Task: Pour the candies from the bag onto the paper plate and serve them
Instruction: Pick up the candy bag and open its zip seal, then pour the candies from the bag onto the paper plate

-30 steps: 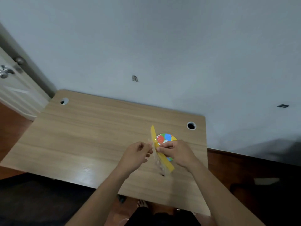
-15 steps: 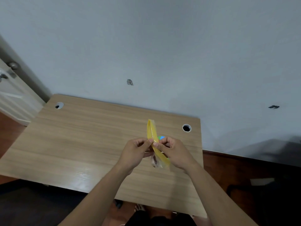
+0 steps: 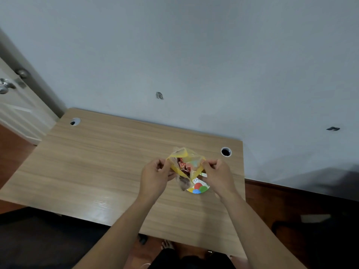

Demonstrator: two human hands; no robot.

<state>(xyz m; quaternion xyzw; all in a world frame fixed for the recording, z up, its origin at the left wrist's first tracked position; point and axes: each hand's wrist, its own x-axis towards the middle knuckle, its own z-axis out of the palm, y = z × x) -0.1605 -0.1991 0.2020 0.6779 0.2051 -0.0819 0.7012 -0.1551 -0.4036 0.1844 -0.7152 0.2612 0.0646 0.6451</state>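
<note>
A clear bag with a yellow zip rim (image 3: 186, 166) is held above the wooden desk (image 3: 108, 162), its mouth pulled wide apart. Red-wrapped candies (image 3: 181, 165) show inside it. My left hand (image 3: 155, 176) pinches the left side of the rim and my right hand (image 3: 217, 174) pinches the right side. Under the bag lies a small paper plate (image 3: 200, 187) printed with red, green, blue and yellow balloons; the bag and my right hand hide most of it.
The desk stands against a pale wall, with cable holes at its back left (image 3: 74, 121) and back right (image 3: 226, 152). A white door with a metal knob (image 3: 5, 87) is at far left. The desk's right edge runs close to my right hand.
The bag's mouth was closed flat between my fingers; my hands have moved apart and pulled it open, so the candies inside now show.
</note>
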